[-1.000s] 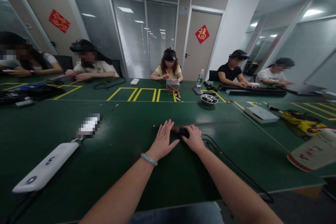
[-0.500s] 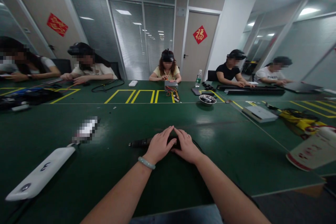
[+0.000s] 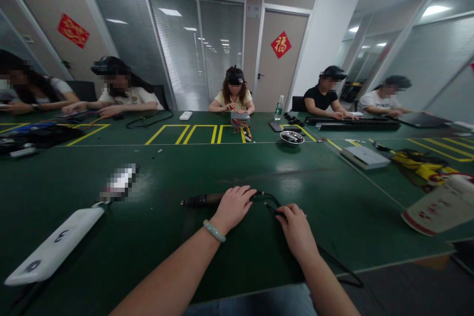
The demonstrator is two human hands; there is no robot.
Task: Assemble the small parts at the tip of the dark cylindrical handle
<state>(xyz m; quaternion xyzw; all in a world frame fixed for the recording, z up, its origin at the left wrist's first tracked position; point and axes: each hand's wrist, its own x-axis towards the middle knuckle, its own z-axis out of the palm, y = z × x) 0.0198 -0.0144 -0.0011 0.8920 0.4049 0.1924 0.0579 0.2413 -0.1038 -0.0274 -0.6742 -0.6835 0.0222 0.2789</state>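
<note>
A dark, pen-shaped power tool, which looks like an electric screwdriver (image 3: 202, 201), lies on the green table with its tip pointing left. My left hand (image 3: 235, 206) is over its rear half, with fingers curled around the body and hiding part of it. From the tool's rear end a short black cord (image 3: 272, 197) curves right. Between the thumb and fingers of my right hand (image 3: 296, 229) is a black cable (image 3: 270, 207), its thin plug-like end sticking out toward the left hand. The same dark line continues behind my right wrist to the table's front edge.
At left lies a white power bank (image 3: 55, 247) marked 3, beside a blurred-out phone-like object (image 3: 120, 181). A paper cup (image 3: 437, 205), a silver box (image 3: 365, 157) and a metal bowl (image 3: 292, 142) stand to the right. Several people sit working across the table.
My hands were together over the tool and have parted. The right hand moved right and now pinches a cable end; the left stays on the tool.
</note>
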